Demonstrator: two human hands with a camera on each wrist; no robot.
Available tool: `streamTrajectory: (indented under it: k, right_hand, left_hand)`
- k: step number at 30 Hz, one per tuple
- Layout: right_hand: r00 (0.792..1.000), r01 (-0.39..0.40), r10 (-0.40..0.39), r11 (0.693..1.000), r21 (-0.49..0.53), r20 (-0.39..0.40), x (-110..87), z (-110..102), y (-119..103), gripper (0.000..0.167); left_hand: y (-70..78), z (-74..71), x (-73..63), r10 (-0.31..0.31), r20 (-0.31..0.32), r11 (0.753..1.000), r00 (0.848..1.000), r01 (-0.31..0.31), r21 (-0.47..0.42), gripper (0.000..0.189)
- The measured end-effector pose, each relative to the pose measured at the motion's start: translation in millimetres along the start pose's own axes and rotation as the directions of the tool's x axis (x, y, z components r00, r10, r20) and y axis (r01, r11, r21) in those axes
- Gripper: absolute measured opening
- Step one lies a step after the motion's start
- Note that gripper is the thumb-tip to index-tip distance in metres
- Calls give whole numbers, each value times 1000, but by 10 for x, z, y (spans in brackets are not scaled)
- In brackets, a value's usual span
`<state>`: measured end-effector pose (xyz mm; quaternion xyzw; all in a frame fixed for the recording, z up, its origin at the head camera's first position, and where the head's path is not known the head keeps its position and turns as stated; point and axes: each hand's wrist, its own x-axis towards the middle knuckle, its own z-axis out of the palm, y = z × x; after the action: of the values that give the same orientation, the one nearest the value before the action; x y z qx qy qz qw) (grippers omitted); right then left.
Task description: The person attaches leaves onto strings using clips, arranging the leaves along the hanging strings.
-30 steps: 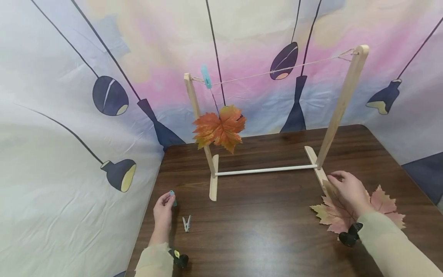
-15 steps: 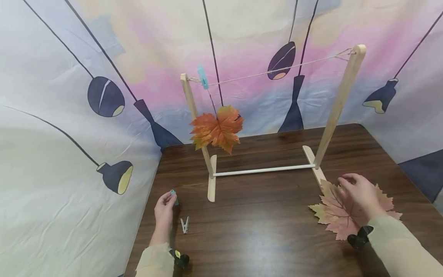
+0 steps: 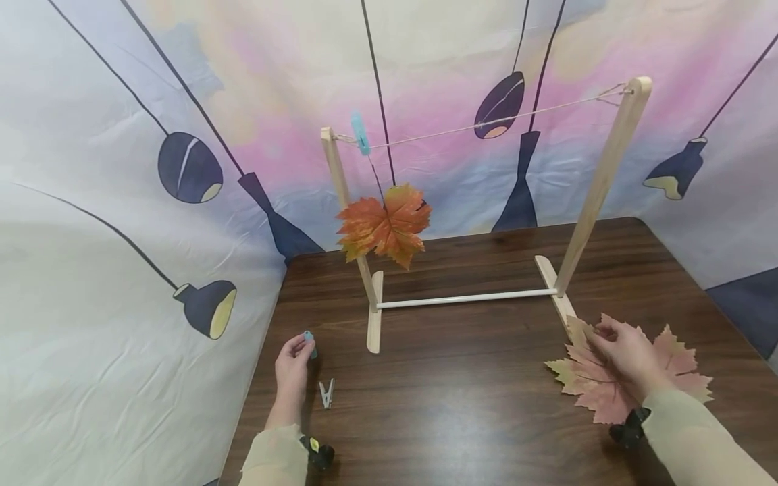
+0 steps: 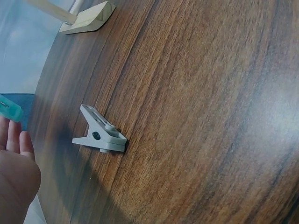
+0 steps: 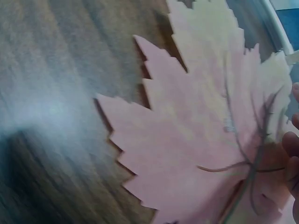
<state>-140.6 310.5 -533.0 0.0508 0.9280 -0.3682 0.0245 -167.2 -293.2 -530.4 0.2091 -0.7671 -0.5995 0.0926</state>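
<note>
One teal clip (image 4: 9,109) is pinched by left fingers (image 4: 13,137), pink leaf (image 3: 592,381) beneath right fingers (image 5: 290,142), grip unclear.

Even, fairly bright light fills the room here, and a pale patch of glare sits on the brown table (image 3: 456,364), washing out its grain. A soft-edged shadow spreads beside the grey clothespin (image 4: 110,135), fairly sharp in the left wrist view, while the right wrist view blurs the pink leaf (image 5: 177,121) and the wood around it.
</note>
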Motion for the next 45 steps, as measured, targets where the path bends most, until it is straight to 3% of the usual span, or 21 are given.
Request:
streamTrajectory:
  k: [5,9,13,20,25,31,35,42,45]
  right_hand:
    - [994,91,-96,992,-86,-51,6,97,31,32]
    - [994,109,-112,985,-130,-11,30,142,38,35]
    - [996,86,-82,988,-127,40,43,167,31,39]
    - [999,41,-43,985,-166,-3,58,209,37,41]
    - [999,27,-31,990,-137,-30,83,203,37,49]
    - [1000,-12,12,993,-115,-3,85,136,36,36]
    - [998,-55,57,988,-143,13,66,103,40,36]
    - [997,10,-17,995,-98,-71,-3,113,68,39]
    - [994,35,-46,994,-107,-102,-43,123,85,32]
  left_hand:
    - [-4,-19,-12,0,1,1000,1000,0,12,44]
    - [-2,-43,-27,6,-1,1000,1000,-6,22,44]
    - [5,-55,-29,12,-3,1000,1000,-12,20,41]
    - [-11,-58,-22,8,2,1000,1000,-8,21,41]
    - [-10,-58,-27,11,-4,1000,1000,-11,17,39]
    - [-12,-58,-23,15,-16,1000,1000,-14,22,38]
    - [-14,-43,-25,6,-9,1000,1000,-5,19,39]
    - [-32,-31,-22,5,-11,1000,1000,-5,5,38]
    - [-30,-26,-26,7,-7,1000,1000,-7,5,39]
